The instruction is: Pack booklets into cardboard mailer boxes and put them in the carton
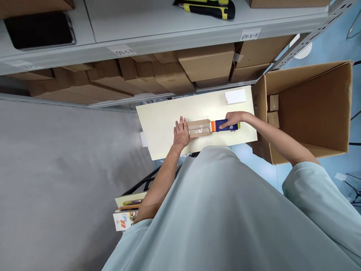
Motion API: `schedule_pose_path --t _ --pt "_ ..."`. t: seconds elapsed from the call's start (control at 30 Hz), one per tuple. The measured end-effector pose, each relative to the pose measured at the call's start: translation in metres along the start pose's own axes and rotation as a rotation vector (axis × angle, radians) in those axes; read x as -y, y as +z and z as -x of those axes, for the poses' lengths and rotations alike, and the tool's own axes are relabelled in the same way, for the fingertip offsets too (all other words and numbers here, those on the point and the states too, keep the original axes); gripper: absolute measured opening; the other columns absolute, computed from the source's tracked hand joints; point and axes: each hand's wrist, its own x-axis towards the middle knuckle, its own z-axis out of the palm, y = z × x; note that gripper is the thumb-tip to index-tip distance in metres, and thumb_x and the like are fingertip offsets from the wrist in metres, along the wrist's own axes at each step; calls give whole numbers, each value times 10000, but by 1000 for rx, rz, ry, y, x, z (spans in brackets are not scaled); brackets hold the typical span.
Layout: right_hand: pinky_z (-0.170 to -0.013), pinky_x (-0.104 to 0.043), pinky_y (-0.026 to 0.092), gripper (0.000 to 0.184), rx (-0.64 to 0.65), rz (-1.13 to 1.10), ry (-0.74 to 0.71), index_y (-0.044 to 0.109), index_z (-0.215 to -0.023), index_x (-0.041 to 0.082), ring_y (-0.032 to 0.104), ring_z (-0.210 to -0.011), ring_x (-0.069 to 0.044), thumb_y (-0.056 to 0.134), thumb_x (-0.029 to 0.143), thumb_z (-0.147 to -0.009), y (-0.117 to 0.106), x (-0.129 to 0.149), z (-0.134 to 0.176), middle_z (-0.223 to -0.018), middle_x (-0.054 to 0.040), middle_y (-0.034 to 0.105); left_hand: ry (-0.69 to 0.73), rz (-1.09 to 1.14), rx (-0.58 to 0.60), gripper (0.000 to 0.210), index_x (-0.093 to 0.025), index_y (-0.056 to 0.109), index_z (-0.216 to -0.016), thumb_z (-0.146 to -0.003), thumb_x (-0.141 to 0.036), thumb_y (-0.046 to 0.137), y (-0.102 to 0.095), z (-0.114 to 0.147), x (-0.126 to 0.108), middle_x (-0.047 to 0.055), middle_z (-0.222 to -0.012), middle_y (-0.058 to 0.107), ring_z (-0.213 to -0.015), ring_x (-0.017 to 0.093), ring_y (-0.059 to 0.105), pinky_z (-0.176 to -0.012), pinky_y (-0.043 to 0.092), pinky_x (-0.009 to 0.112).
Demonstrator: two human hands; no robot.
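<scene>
On the cream board (160,139) lies a small brown cardboard box (199,128) with clear tape across it. My left hand (181,133) rests against its left end, fingers stretched and apart, thumb along the near side. In my right hand (233,119) is a slim dark-blue and orange box (222,125), gripped from above. Its orange end meets the right end of the cardboard box; whether part of it sits inside is hidden. A white box (235,96) lies beyond, near the board's far right corner.
A large open carton (313,109) stands at the right, with small brown boxes (273,111) inside. Ahead, a grey shelf (158,22) bears a utility knife (208,8) and a black phone (39,30); brown cartons (207,62) fill the level below. Printed packets (125,220) are at lower left.
</scene>
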Motion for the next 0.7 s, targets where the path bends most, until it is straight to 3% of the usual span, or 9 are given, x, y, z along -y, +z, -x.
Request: schedule_pose_path --t 0.2,0.43,0.7 --pt "-749 -350 619 650 -16 103 47 792 -834 147 789 -725 -260 912 780 -750 3 4 -19 -714 -90 801 -10 3 4 1567 -39 18 -1813 -746 -807 871 -3 1 -3 279 -1883 -9 -1737 543 45 -1390 191 676" --pt "-725 -319 631 732 6 -75 -6 786 -872 161 809 -743 -252 873 874 -728 4 -17 7 -793 -110 837 3 25 -4 1510 -34 36 -1813 -782 -768 861 -3 2 -3 273 -1885 2 -1735 546 62 -1396 178 667" --pt "-714 -321 616 698 -60 5 88 792 -838 141 791 -722 -252 876 831 -773 2 -18 17 -780 -123 831 16 47 -17 1450 -1 62 -1802 -814 -688 871 -2 4 -2 283 -1883 2 -1727 560 73 -1398 183 653"
